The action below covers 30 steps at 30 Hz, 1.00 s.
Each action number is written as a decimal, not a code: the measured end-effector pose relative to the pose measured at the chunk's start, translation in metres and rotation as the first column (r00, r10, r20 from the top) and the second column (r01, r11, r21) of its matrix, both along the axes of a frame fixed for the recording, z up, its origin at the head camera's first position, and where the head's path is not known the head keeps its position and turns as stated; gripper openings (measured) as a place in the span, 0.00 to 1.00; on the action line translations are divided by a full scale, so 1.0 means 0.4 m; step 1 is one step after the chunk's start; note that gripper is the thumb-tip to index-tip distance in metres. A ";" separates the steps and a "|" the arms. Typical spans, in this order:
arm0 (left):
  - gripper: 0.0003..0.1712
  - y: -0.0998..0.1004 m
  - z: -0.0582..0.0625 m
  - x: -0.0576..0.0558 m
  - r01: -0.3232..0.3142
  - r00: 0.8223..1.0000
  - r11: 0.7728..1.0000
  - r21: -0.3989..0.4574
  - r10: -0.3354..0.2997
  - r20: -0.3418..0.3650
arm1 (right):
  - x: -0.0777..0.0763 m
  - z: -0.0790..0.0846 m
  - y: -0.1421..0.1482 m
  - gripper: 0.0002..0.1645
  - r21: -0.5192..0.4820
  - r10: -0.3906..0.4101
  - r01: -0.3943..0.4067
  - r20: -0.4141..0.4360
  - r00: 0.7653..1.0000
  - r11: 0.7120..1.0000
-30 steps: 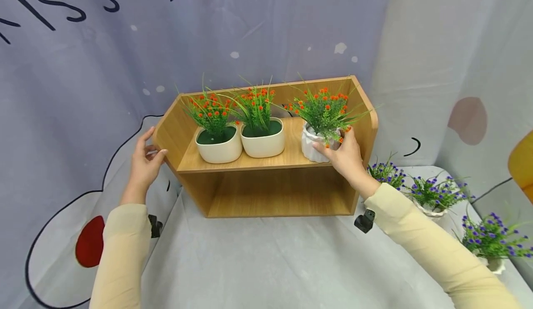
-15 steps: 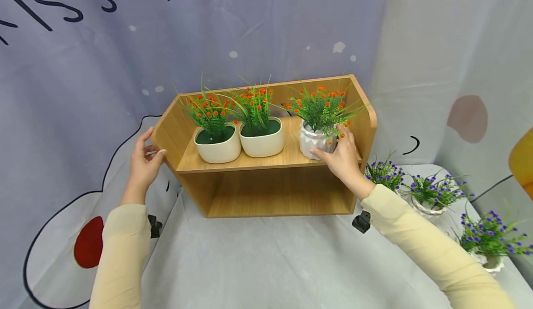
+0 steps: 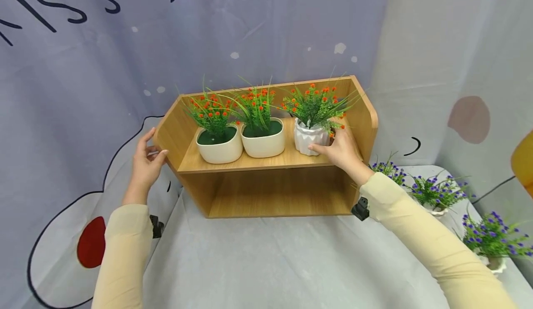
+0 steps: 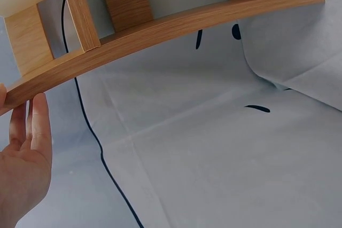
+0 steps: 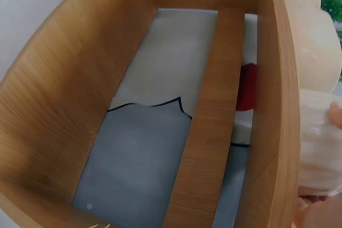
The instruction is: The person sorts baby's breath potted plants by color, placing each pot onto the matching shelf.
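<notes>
A two-tier wooden shelf (image 3: 270, 164) stands on the cloth-covered table. My left hand (image 3: 145, 161) holds its left side panel by the edge; in the left wrist view the fingers (image 4: 40, 126) meet the wooden edge from below. On the upper tier my right hand (image 3: 343, 151) grips a ridged white flowerpot (image 3: 310, 139), thumb on the front and fingers round its right side. Orange-flowered artificial greenery (image 3: 313, 108) fills that pot. Left of it sit two smooth cream pots, a nearer-middle one (image 3: 266, 146) and a left one (image 3: 220, 151), with similar orange flowers.
Several purple-flowered potted plants (image 3: 437, 192) stand at the right, partly behind the right sleeve (image 3: 433, 239). A printed cloth backdrop (image 3: 266, 27) hangs behind the shelf. The lower tier (image 3: 279, 193) is framed by the shelf's side panels.
My right hand has moved left along the upper tier with the ridged white flowerpot, away from the right side panel and closer to the cream pots. My left hand keeps its place.
</notes>
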<state>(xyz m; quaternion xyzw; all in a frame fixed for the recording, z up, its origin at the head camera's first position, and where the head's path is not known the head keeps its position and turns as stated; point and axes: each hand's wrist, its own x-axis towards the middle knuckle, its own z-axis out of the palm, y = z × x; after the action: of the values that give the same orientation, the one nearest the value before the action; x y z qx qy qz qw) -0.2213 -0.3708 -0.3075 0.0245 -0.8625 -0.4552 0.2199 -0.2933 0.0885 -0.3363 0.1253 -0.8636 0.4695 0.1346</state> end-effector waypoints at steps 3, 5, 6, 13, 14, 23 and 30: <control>0.37 0.000 -0.003 -0.003 0.003 1.000 1.000 0.014 -0.003 -0.006 | -0.011 -0.004 0.005 0.51 -0.006 0.024 -0.024 -0.013 1.000 1.000; 0.38 -0.001 -0.005 -0.007 0.004 1.000 1.000 0.018 -0.004 -0.013 | -0.017 -0.004 0.008 0.50 -0.013 0.037 -0.038 -0.031 0.999 0.999; 0.38 -0.002 -0.005 -0.008 0.006 1.000 1.000 0.017 -0.005 -0.015 | -0.019 -0.005 0.009 0.49 -0.012 0.042 -0.042 -0.038 0.998 0.999; 0.38 -0.006 -0.002 -0.010 0.007 1.000 1.000 0.006 -0.006 -0.023 | -0.035 -0.006 0.016 0.48 -0.166 0.181 -0.181 -0.014 0.983 0.969; 0.38 -0.007 -0.003 -0.009 0.008 1.000 1.000 0.009 -0.008 -0.024 | -0.037 -0.008 0.017 0.48 -0.183 0.200 -0.197 -0.003 0.980 0.963; 0.38 -0.010 -0.003 -0.006 -0.004 1.000 1.000 0.004 0.004 -0.002 | -0.049 -0.015 0.011 0.48 -0.183 0.247 -0.240 0.019 0.969 0.953; 0.38 -0.005 -0.006 -0.006 -0.007 1.000 1.000 -0.019 0.007 0.001 | -0.043 -0.013 0.011 0.50 -0.077 0.199 -0.189 0.142 0.970 0.979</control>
<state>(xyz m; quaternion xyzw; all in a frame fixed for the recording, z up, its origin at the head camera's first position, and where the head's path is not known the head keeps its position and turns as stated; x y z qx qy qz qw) -0.2235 -0.3730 -0.3098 0.0257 -0.8667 -0.4462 0.2215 -0.3104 0.0930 -0.3415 0.1695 -0.8396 0.5153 0.0273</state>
